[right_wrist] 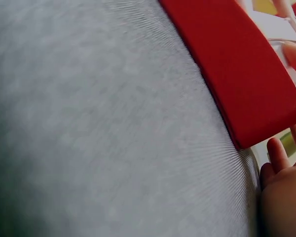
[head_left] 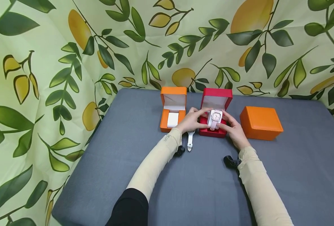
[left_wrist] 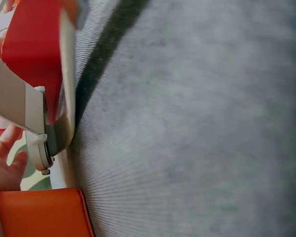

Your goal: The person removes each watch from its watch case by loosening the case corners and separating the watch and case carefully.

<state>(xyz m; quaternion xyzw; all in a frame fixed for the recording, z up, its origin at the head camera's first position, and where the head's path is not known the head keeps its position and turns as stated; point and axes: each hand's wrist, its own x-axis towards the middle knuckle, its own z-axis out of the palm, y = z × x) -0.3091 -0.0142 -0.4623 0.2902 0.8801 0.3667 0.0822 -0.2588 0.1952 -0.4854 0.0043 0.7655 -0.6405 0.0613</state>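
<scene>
A watch with a pale pink strap (head_left: 216, 116), wrapped round a white cushion, is at the open red box (head_left: 212, 133) in the head view. My left hand (head_left: 191, 121) pinches it from the left, thumb low and fingers above. From the other side my right hand (head_left: 234, 129) grips it, its thumb near the lower strap. A second watch with a white strap (head_left: 190, 141) lies beside the red box, partly behind my left wrist; it looms large in the left wrist view (left_wrist: 37, 128). The right wrist view shows the red box's side (right_wrist: 241, 74) above part of my right hand (right_wrist: 286, 197).
Left of the red box stands an open orange box (head_left: 164, 121) with a white cushion (head_left: 172, 120) inside. A closed orange box (head_left: 260, 123) sits to the right. All rest on a grey-covered table (head_left: 113, 150) before a leaf-patterned cloth (head_left: 155, 40).
</scene>
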